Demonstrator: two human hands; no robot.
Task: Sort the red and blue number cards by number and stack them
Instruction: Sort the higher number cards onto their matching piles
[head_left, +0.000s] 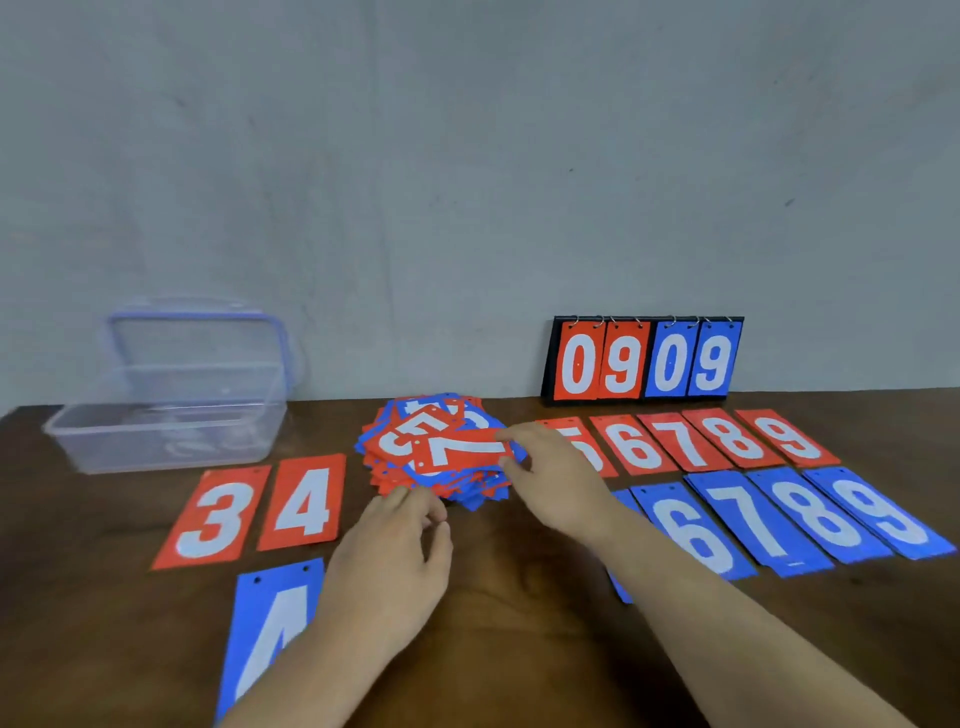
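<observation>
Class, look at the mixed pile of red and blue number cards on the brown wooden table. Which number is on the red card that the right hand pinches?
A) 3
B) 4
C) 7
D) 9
C: the right hand pinches the red card with a white 7 atop the mixed pile of red and blue number cards.

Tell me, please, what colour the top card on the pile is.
The card is red, with a white 7; head view.

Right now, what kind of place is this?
Probably a plain indoor room set up for a sorting game: a wooden table pushed against a bare grey wall, with number cards, a flip scoreboard and a clear box.
</observation>
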